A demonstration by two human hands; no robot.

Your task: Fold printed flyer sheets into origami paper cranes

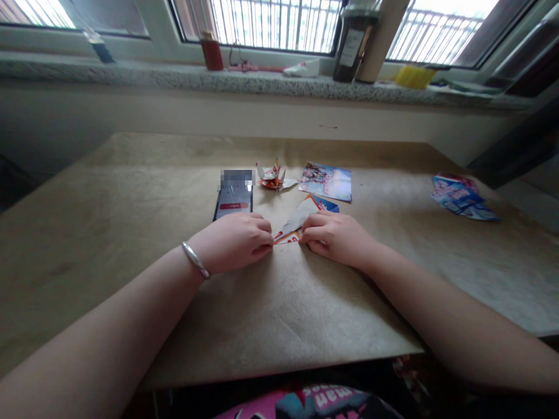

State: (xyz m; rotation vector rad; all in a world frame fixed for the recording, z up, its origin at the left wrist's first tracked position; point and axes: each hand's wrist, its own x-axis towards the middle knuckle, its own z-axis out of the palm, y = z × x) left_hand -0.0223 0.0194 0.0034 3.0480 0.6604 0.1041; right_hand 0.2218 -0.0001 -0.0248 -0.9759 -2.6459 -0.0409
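"Where are your hands?"

"Both rest low on the tabletop (279,314), a broad tan sheet of kraft-like board. Between them lies a folded glossy paper (301,218), white on its upper face with red and blue print at its edges, forming a rough triangle. Your right hand (336,237) closes on it, the fingers pressed on its near end. Your left hand (231,241) is curled, its fingertips (267,240) at the paper's left tip, though I cannot tell whether they pinch it. Neither grip holds anything else. A silver bangle (195,260) circles your left wrist."

"What lies around them?"

"Just beyond your left hand is a black smartphone (233,198), its top blurred out. Further on sit a small red-and-white folded paper crane (273,177) and a flat pink-and-blue printed card (325,181). Well to the right lies a loose pile of blue-and-pink printed papers (463,198)."

"And the room?"

"Behind the tabletop runs a speckled granite windowsill (174,78) holding a red cup (212,52) and a dark labelled jar (351,49), below barred windows (275,23) bright with daylight."
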